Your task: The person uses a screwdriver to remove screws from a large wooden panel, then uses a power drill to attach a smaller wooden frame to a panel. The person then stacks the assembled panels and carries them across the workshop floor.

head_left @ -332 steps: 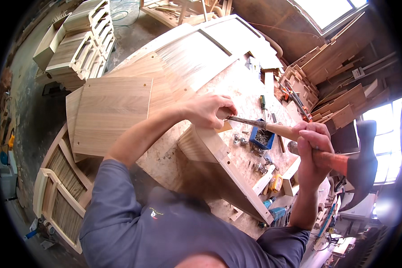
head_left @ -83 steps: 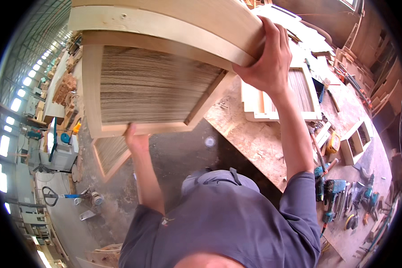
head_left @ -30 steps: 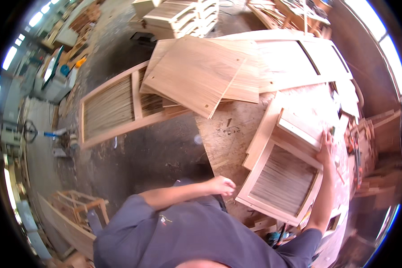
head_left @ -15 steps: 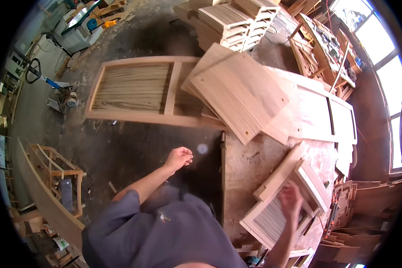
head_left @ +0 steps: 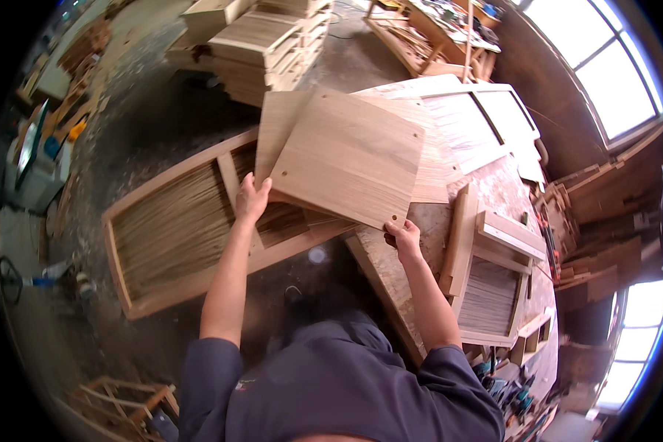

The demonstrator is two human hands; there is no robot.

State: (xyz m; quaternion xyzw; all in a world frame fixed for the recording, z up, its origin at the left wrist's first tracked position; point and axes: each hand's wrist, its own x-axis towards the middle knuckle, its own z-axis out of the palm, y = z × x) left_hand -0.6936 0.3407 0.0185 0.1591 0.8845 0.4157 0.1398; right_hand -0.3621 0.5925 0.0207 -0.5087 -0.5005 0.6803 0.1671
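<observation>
A pale wooden panel [head_left: 350,155] with small round holes near its corners lies tilted on top of other boards. My right hand [head_left: 404,239] pinches its near right corner, thumb on top beside a hole. At its near left corner, my left hand [head_left: 252,200] has closed on the edge. Another panel [head_left: 276,125] shows from under the top one at the left, and more boards [head_left: 433,177] stick out at the right. Beneath them stretches a long framed panel [head_left: 173,228] with dark-grained infill, spanning from the left to the workbench [head_left: 390,261].
On the bench at right lie a small wooden frame [head_left: 490,295] and loose rails [head_left: 460,236]. Farther back are a pale framed panel [head_left: 464,125] and a stack of drawer boxes [head_left: 265,44]. Power tools [head_left: 508,390] sit near the bench's lower end.
Both hands have come to the top panel's near corners; the right one left the small frame. The top panel has turned against those beneath it. My view has swung rightward.
</observation>
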